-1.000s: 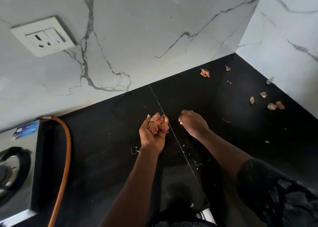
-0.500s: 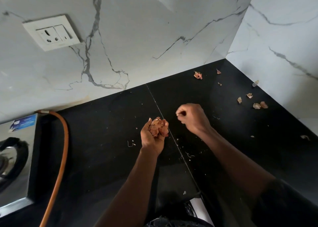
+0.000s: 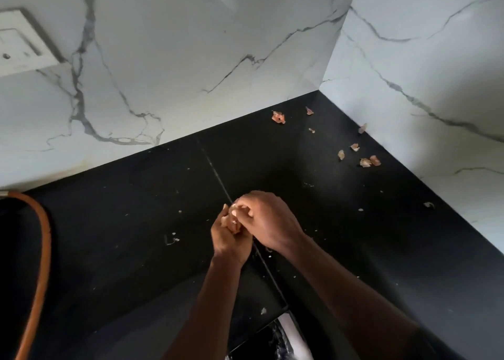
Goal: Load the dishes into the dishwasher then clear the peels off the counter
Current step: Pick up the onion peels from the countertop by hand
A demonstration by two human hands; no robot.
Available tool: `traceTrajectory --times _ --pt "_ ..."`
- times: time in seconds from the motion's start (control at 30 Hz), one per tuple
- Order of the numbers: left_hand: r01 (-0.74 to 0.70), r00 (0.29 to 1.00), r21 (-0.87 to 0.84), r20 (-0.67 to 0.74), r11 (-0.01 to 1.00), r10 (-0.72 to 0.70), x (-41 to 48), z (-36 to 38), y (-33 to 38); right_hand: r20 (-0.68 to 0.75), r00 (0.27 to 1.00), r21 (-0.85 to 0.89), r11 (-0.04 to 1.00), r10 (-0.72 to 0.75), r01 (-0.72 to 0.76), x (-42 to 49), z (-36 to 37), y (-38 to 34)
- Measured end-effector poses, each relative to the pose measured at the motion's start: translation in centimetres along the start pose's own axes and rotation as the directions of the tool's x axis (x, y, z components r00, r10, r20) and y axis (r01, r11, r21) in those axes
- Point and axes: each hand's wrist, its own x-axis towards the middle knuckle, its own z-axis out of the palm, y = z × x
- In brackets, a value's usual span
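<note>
Two hands that were apart half a second ago are together now: right hand [image 3: 268, 220] has come left and sits over the left hand [image 3: 230, 239], above the counter [image 3: 122, 223] near the seam [image 3: 218, 174].

Left hand: palm up, fingers cupped round the handful of peels [image 3: 234, 217], same wad as before. Only a pale sliver of it shows between the two hands.

Right hand: knuckles up, fingers curled, fingertips bunched against the handful. Can't tell whether they pinch a scrap of their own; the contact point is hidden.

Both forearms come in from the near edge and converge mid-counter.

Loose peels [image 3: 365, 162] are unmoved on the counter, far right: one cluster beside the right-hand wall, a bigger piece [image 3: 278, 117] and a small one [image 3: 309, 110] close to the far corner. Tiny flecks are scattered around the hands.

View has swung right: wall socket [image 3: 19, 43] now sits at the far-left edge on the marble wall [image 3: 191, 46], and the orange hose [image 3: 43, 239] runs down the left side.
</note>
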Motion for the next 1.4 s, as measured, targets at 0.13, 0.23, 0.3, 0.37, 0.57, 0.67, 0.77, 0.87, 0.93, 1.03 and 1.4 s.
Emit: traceTrajectory --times 0.13,0.23,0.3,0.37,0.57,0.67,0.77,0.87,0.93,1.03,1.4 --pt "0.012 0.998 -0.034 -0.063 0.999 -0.014 0.6 0.2 -0.8 -0.120 0.972 0.070 0.978 0.204 -0.197 1.2 -2.9 8.7" --pt "0.034 0.995 -0.007 -0.093 0.999 -0.035 0.2 0.1 -1.6 -0.160 0.907 -0.028 0.917 0.389 -0.398 1.8 -5.6 16.9" --pt "0.049 0.993 -0.012 -0.110 0.999 -0.050 0.0 0.4 -2.4 -0.155 0.873 -0.123 0.867 0.463 -0.482 2.6 -7.2 21.7" --pt "0.065 0.990 -0.007 -0.128 0.998 -0.065 -0.4 1.0 -3.5 -0.109 0.871 -0.229 0.840 0.480 -0.492 3.9 -8.5 24.6" --pt "0.089 0.986 0.043 -0.142 0.995 -0.082 -0.5 3.2 -6.2 0.030 0.906 -0.384 0.842 0.421 -0.379 6.8 -8.4 28.4" --pt "0.071 0.987 0.050 -0.149 0.996 -0.063 -0.7 4.0 -6.7 0.094 0.919 -0.441 0.844 0.383 -0.306 5.4 -6.5 27.2" --pt "0.070 0.988 0.067 -0.143 0.995 -0.060 -1.5 5.0 -6.9 0.003 0.949 -0.426 0.859 0.315 -0.284 2.9 -4.9 25.6" --pt "0.078 0.988 0.093 -0.139 0.993 -0.065 -2.2 5.1 -7.1 -0.030 0.955 -0.402 0.871 0.294 -0.281 2.1 -4.3 25.4" --pt "0.084 0.988 0.104 -0.141 0.991 -0.069 -2.9 4.9 -7.4 -0.047 0.945 -0.393 0.864 0.324 -0.315 2.7 -5.1 25.9" --pt "0.081 0.986 0.107 -0.155 0.991 -0.064 -3.5 4.2 -8.0 -0.035 0.906 -0.391 0.829 0.422 -0.401 4.6 -6.6 27.3" --pt "0.114 0.982 0.106 -0.160 0.988 -0.096 -3.7 4.6 -10.9 -0.068 0.934 -0.398 0.849 0.350 -0.347 4.0 -5.1 28.5"
